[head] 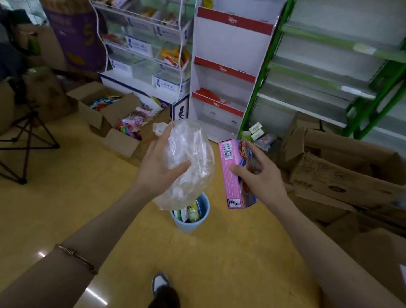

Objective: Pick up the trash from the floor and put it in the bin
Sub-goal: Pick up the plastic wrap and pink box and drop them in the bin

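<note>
Count: one bag, one carton, one bin. You are gripping the crumpled clear plastic bag (192, 158) in your left hand (159, 166), thumb and fingers curling round it. It is looking translucent and creased, its long axis running 12 to 6 o'clock. Your right hand (259, 172) is pinching the pink printed carton (233, 176), which is standing upright with its barcode end toward 12. The light-blue bin (187, 225) is sitting at the bag's 6 o'clock on the yellow floor (79, 195), holding a few packets.
</note>
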A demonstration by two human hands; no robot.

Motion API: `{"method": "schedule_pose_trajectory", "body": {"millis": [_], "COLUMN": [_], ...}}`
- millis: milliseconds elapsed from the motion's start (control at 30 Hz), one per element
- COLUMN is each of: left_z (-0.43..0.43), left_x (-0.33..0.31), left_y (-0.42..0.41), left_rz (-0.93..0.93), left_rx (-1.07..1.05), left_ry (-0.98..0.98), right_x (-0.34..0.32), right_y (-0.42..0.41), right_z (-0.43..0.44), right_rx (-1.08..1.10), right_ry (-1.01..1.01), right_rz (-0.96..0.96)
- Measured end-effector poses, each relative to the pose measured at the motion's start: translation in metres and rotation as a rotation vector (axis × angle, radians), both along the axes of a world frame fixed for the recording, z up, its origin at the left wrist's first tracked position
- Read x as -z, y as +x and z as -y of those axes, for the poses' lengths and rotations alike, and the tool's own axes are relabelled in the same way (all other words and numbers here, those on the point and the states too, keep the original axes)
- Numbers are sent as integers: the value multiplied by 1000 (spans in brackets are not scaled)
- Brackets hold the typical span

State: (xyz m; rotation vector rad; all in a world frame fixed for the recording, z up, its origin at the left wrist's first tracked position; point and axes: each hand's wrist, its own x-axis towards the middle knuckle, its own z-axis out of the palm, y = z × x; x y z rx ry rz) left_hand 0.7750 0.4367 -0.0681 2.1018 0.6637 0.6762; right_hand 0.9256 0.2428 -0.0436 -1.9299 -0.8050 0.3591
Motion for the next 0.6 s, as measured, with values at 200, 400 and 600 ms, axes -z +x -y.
{"method": "schedule_pose_trajectory", "body": {"millis": [200,400,600], "left_z": [-66,-133,-179], "left_x": [14,6,11], "left_y": [59,116,152], "left_rz": [24,70,65], "left_rx": [-28,-9,-54], "left_ry": [-52,-118,-175], "right_x": [8,-1,11], "right_y": [53,110,158], "right_z": [-78,-156,-210], "right_rx": [-46,-30,-67], "right_ry": [-29,-33,-22], "right_rz": [-23,8,-5]}}
